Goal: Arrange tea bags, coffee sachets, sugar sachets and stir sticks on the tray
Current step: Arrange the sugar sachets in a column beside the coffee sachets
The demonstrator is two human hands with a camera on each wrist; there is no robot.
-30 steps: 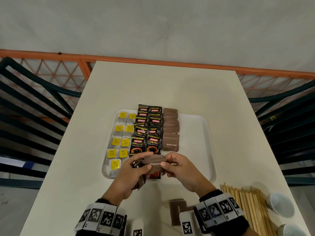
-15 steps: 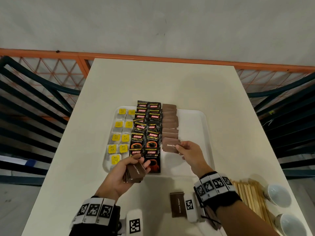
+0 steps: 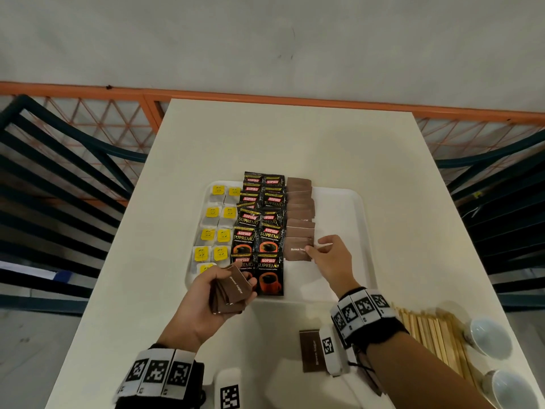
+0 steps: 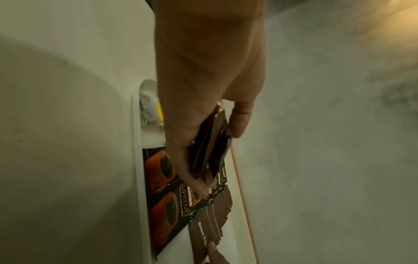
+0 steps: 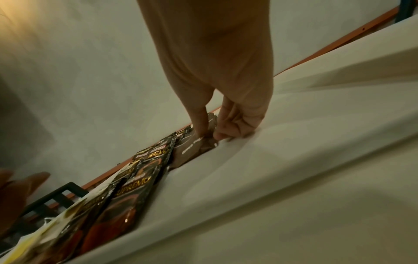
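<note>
A white tray (image 3: 348, 208) holds two columns of yellow-tagged tea bags (image 3: 216, 228), two columns of black coffee sachets (image 3: 259, 228) and one column of brown sugar sachets (image 3: 299, 208). My right hand (image 3: 312, 250) pinches the nearest brown sugar sachet (image 3: 296, 250) at the front of that column, its fingers curled and resting on the tray (image 5: 294, 142). My left hand (image 3: 233, 286) grips a small stack of brown sugar sachets (image 3: 233, 290) over the tray's near left corner; the left wrist view shows the stack (image 4: 210, 150) between thumb and fingers.
One more brown sugar sachet (image 3: 311, 351) lies on the table near my right wrist. Wooden stir sticks (image 3: 433, 335) lie at the near right beside two white cups (image 3: 489, 335). Dark chairs and an orange railing flank the table.
My right hand took a sugar sachet from the stack in my left hand, carried it forward and set it at the front of the brown column. The left hand drew back slightly with the stack.
</note>
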